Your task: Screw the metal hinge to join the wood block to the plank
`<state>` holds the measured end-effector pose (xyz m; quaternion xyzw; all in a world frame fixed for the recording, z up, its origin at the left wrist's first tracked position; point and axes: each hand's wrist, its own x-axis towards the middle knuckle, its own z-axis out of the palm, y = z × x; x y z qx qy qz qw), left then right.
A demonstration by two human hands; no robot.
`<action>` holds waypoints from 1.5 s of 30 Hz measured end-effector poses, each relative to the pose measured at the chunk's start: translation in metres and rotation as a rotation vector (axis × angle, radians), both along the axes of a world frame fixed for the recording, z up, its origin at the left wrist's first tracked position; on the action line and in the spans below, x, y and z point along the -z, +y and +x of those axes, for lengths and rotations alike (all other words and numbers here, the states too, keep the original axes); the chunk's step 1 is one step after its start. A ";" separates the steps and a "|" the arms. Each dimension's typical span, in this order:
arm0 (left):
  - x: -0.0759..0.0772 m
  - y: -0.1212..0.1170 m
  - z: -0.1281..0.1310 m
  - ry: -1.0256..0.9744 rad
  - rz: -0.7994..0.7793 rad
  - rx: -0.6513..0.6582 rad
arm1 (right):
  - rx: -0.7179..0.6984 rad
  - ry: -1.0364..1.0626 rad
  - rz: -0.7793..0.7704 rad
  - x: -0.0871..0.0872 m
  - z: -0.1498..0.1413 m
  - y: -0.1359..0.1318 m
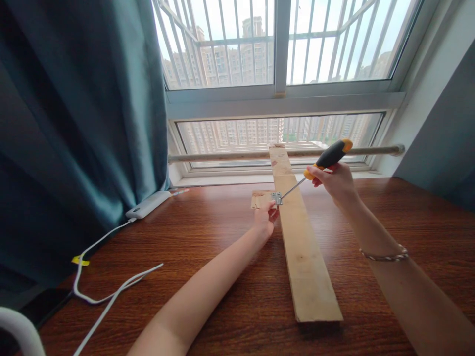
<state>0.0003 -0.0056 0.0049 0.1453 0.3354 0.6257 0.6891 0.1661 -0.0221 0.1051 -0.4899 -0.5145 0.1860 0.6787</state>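
Observation:
My right hand is closed around a screwdriver with a black and yellow handle. The shaft slants down to the left, and its tip meets a small metal hinge. That hinge spans the seam between a long wooden board and a short wood piece at the board's left side. With fingers pressed at the hinge's lower edge, my left hand grips around the joint; its exact hold on the short piece is partly hidden. Any screw under the tip is too small to make out.
Everything lies on a brown wood-grain table. To the left are a white power strip, white cables and a dark teal curtain. A metal rail crosses before the barred window, near the board's far end.

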 end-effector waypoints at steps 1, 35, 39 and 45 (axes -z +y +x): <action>0.000 0.000 0.000 0.002 0.003 -0.001 | -0.004 0.001 -0.013 0.000 0.000 0.000; 0.007 0.005 -0.001 0.024 0.009 0.019 | 0.131 -0.265 0.049 -0.006 -0.027 -0.027; 0.008 0.006 -0.001 0.034 0.022 0.037 | -0.186 -0.048 0.004 -0.009 -0.023 -0.026; 0.008 0.004 -0.002 0.035 0.045 0.050 | -0.415 -0.011 -0.106 -0.022 -0.015 -0.038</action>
